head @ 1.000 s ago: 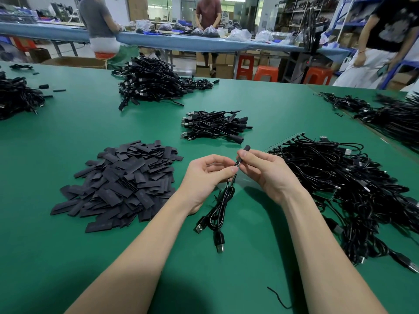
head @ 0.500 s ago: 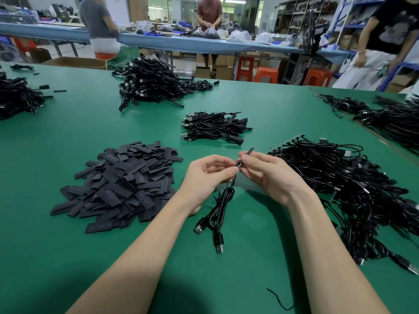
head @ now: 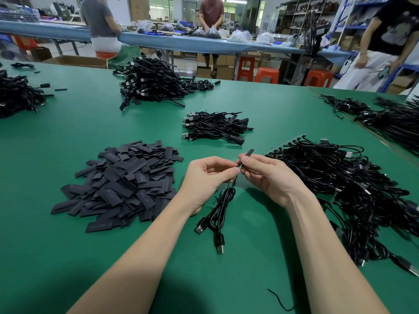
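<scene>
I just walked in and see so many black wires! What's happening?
A person seems to be fitting a small black sleeve onto the end of a looped USB cable. The left hand pinches the cable near its tip; the right hand holds the sleeve there. A pile of flat sleeves lies to the left, a heap of cables to the right.

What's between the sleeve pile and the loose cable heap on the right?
Head view: the left hand and right hand, pinching one coiled cable and a sleeve, over green mat.
</scene>
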Available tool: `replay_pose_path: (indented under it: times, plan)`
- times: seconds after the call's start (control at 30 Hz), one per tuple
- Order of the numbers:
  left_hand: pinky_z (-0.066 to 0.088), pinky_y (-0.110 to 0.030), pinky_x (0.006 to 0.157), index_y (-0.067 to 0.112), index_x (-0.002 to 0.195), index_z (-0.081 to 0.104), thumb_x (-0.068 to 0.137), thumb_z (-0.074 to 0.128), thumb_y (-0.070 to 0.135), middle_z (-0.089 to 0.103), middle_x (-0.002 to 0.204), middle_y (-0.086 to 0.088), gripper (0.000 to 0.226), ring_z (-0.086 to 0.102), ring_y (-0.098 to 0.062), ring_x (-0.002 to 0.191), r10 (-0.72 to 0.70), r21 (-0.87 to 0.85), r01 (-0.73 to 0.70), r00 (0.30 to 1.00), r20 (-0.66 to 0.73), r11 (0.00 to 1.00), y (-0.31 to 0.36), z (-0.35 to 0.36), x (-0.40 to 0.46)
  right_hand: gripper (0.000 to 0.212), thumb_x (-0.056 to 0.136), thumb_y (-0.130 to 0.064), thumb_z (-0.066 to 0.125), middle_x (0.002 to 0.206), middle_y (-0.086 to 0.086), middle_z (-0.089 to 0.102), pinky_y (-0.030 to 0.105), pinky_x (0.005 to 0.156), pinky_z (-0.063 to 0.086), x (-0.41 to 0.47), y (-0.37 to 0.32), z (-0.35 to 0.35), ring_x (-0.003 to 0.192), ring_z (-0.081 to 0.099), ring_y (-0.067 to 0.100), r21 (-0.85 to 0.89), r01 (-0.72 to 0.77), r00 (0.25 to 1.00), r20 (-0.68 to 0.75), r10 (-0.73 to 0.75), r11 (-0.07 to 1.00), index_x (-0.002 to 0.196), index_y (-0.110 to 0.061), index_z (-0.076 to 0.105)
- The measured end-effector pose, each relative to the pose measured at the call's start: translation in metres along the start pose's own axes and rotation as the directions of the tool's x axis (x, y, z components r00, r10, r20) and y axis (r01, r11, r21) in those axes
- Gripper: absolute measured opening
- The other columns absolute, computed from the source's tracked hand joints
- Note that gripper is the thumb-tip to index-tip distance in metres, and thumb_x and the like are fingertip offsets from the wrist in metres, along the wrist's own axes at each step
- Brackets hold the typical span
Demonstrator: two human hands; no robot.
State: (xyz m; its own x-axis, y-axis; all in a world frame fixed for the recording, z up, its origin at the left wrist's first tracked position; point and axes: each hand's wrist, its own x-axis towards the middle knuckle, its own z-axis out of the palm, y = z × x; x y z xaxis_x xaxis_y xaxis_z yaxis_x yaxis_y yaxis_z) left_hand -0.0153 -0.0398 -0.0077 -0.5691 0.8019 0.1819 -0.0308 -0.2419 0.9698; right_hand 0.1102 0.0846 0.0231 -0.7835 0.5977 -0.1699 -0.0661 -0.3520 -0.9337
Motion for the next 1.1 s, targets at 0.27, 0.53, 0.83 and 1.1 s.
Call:
replay_pose_path:
  times: [0.27, 0.53, 0.83, 1.1]
  plan:
    - [0.054, -0.021, 0.073, 0.021, 0.08, 0.076, 0.078, 0.083, 0.007, 0.075, 0.08, -0.004, 0.017, 0.068, -0.013, 0.072, -0.002, -0.01, 0.002, 1.0, 0.007, 1.0, 0.001, -0.001, 0.0, 0.021, 0.068, -0.019, 0.084, 0.084, 0.003, 0.075, 0.014, 0.068, 0.056, -0.001, 0.0, 0.001, 0.069, 0.067, 0.006, -0.054, -0.024, 0.997, 0.069, 0.028, 0.998, 0.087, -0.011, 0.083]
    - [0.055, -0.022, 0.076, 0.015, 0.085, 0.073, 0.08, 0.079, 0.001, 0.075, 0.084, -0.004, 0.017, 0.068, -0.015, 0.077, -0.038, -0.064, 0.04, 0.999, 0.03, 0.997, 0.004, 0.0, 0.001, 0.035, 0.07, -0.023, 0.083, 0.097, 0.009, 0.077, 0.019, 0.071, 0.057, 0.0, 0.002, 0.003, 0.079, 0.073, 0.012, -0.031, 0.05, 0.998, 0.047, -0.049, 0.998, 0.103, -0.012, 0.078]
    - [0.056, -0.025, 0.076, 0.012, 0.088, 0.071, 0.081, 0.077, -0.001, 0.074, 0.089, -0.013, 0.016, 0.067, -0.017, 0.076, -0.079, -0.106, 0.08, 0.997, 0.011, 0.991, 0.006, 0.001, 0.0, 0.035, 0.077, -0.016, 0.077, 0.102, 0.018, 0.076, 0.024, 0.078, 0.058, -0.002, 0.002, 0.009, 0.087, 0.075, 0.02, 0.022, 0.231, 0.972, 0.037, -0.231, 0.973, 0.112, -0.016, 0.073]
    - [0.057, -0.027, 0.079, 0.013, 0.087, 0.071, 0.081, 0.077, -0.001, 0.073, 0.089, -0.015, 0.016, 0.067, -0.019, 0.077, -0.078, -0.082, 0.078, 0.997, 0.004, 0.994, 0.006, 0.001, 0.0, 0.032, 0.071, -0.018, 0.082, 0.099, 0.017, 0.077, 0.025, 0.079, 0.058, -0.001, 0.004, 0.011, 0.084, 0.074, 0.019, 0.009, 0.252, 0.967, 0.028, -0.252, 0.968, 0.103, -0.019, 0.08]
